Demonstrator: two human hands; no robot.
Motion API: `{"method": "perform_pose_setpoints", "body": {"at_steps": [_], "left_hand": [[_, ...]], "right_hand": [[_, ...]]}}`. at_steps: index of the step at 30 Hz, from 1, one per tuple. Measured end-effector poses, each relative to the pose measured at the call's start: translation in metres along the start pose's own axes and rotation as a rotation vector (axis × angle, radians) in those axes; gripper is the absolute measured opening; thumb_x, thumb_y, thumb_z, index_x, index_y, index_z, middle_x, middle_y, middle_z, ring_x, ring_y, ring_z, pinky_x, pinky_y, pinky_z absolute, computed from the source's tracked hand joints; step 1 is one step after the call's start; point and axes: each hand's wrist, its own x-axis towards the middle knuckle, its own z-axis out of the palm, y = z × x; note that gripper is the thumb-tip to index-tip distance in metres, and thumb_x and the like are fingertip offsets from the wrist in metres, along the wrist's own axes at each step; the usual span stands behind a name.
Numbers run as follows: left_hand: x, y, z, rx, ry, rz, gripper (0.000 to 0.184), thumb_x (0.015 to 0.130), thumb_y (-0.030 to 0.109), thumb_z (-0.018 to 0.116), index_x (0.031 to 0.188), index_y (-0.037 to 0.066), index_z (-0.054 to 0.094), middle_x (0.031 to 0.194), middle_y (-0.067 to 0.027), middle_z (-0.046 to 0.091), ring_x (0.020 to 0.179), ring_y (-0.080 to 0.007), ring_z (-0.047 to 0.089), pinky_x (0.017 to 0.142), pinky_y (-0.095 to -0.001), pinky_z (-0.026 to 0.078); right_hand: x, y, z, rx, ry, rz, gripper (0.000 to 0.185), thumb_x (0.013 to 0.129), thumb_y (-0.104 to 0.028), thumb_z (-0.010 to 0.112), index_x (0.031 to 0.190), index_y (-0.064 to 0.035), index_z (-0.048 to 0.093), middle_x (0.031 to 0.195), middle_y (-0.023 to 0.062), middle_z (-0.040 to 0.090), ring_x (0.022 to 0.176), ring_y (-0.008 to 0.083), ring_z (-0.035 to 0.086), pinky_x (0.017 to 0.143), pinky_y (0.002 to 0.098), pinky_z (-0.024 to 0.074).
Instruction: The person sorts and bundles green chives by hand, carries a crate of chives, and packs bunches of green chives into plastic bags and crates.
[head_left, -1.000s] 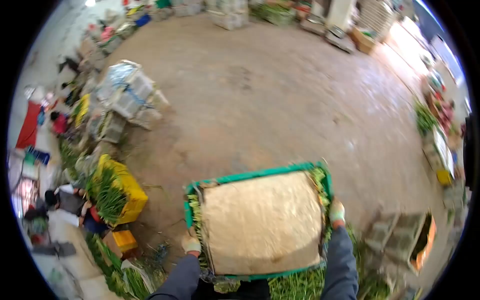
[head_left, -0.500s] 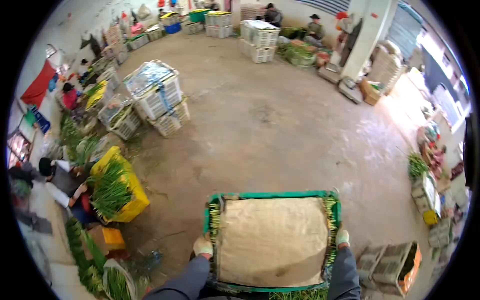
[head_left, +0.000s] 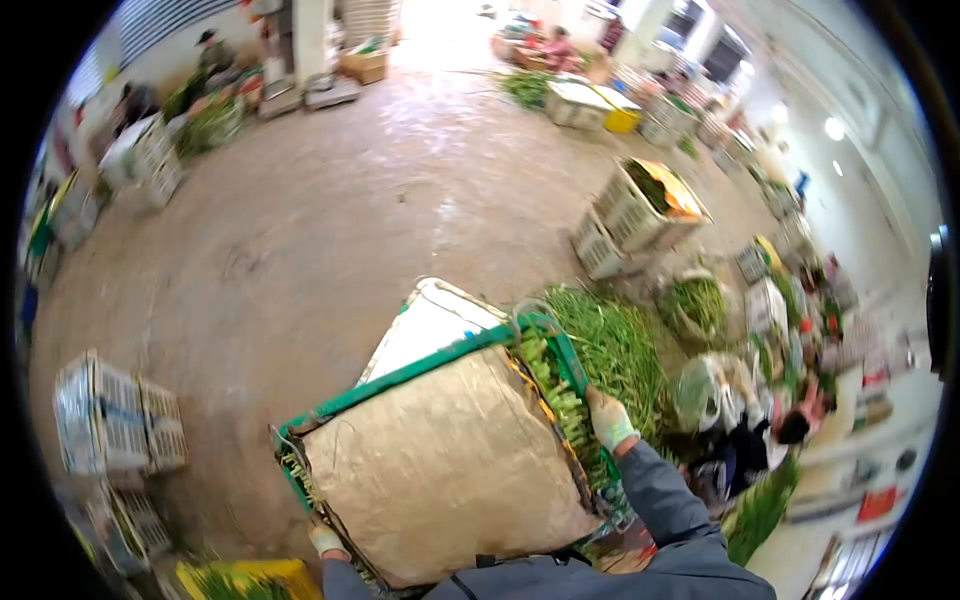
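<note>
Between my hands is a green crate [head_left: 400, 378], its top covered by a tan sheet [head_left: 440, 460]. Pale cut stalks [head_left: 560, 385] show along the crate's inner edges. My left hand [head_left: 325, 540], in a light glove, grips the near left side of the rim. On the right side, my gloved right hand [head_left: 610, 420] is closed on the rim, with its fingertips partly hidden. The crate is turned at an angle and held close to my body. Just beyond its far edge lies a white-topped container [head_left: 430, 325], partly covered by the crate.
A heap of green stalks [head_left: 610, 345] lies right of the crate. Farther off stand stacked pale crates [head_left: 640, 215] with greens. A person in dark clothing [head_left: 740, 450] sits at the right among bags. White crates [head_left: 120, 415] stand at the left, and a yellow crate [head_left: 250, 578] at the bottom.
My view has swung to the right along with the green crate, which I still hold on both sides. The stalk heap and white-topped container have come into view close by.
</note>
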Motion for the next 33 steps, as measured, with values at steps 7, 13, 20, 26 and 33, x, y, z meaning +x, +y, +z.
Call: {"method": "perform_pose_setpoints", "body": {"at_steps": [7,13,20,26,33], "left_hand": [[-0.055,0.132,0.038,1.048,-0.246,0.377,0.049,0.105,0.034,0.041,0.132,-0.005,0.055,0.127,-0.0228,0.061,0.110,-0.0344,0.060,0.091,-0.0429,0.048],[-0.073,0.214,0.071,1.234,-0.606,0.606,0.057,0.101,0.046,0.047,0.122,-0.005,0.061,0.100,-0.0147,0.065,0.079,-0.0263,0.057,0.073,-0.0396,0.047],[-0.019,0.250,0.239,1.328,-1.283,0.725,0.053,0.102,0.045,0.044,0.094,-0.004,0.065,0.083,-0.0129,0.066,0.068,-0.0247,0.058,0.063,-0.0380,0.046],[-0.161,0.224,0.339,1.627,-1.389,0.699,0.043,0.100,0.037,0.052,0.102,-0.005,0.064,0.085,-0.0150,0.067,0.063,-0.0258,0.059,0.061,-0.0399,0.047],[-0.201,0.082,0.409,1.881,-1.765,1.409,0.052,0.099,0.048,0.045,0.096,0.000,0.064,0.090,-0.0269,0.065,0.088,-0.0454,0.061,0.075,-0.0510,0.046]], "right_hand": [[-0.283,0.143,0.079,0.118,0.028,0.491,0.038,0.104,-0.021,0.032,0.122,-0.0014,0.059,0.116,0.0234,0.064,0.108,0.0382,0.060,0.092,0.0445,0.0469],[-0.524,0.020,0.100,0.468,0.394,1.003,0.066,0.100,-0.057,0.034,0.128,-0.0026,0.058,0.121,0.0290,0.060,0.112,0.0472,0.053,0.094,0.0476,0.0446],[-0.610,-0.186,0.264,0.631,0.713,1.567,0.077,0.100,-0.061,0.028,0.138,0.0018,0.049,0.132,0.0290,0.055,0.121,0.0461,0.050,0.100,0.0477,0.0407],[-0.639,-0.239,0.275,0.952,0.702,1.819,0.076,0.102,-0.058,0.025,0.143,0.0029,0.043,0.140,0.0307,0.048,0.127,0.0431,0.047,0.103,0.0440,0.0389],[-0.635,-0.248,0.314,1.296,0.971,2.014,0.080,0.100,-0.061,0.030,0.149,0.0018,0.032,0.154,0.0220,0.033,0.140,0.0365,0.035,0.112,0.0408,0.0313]]}}
